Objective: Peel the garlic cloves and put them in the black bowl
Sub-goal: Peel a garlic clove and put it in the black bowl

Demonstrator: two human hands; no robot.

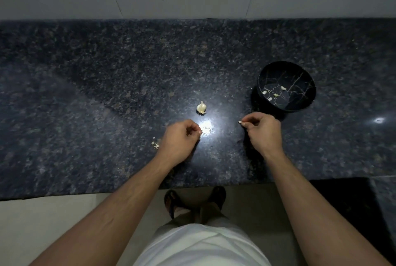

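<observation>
1. Left hand (179, 139) fingers curled, pinching a scrap of garlic skin (200, 132); peel bits (155, 144) just left.
2. Right hand (262, 129) pinches garlic clove (240, 122), black bowl (304, 106) just beyond.
3. Garlic bulb (201, 107) between hands, farther out.

Black gold-veined bowl (300, 103); speckled dark countertop (107, 73); white garlic (201, 107).

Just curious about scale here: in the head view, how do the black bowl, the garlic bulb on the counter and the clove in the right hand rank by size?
1. Black marbled bowl
2. White garlic bulb
3. Small white clove pinched in the right hand, mostly hidden by fingers
</observation>
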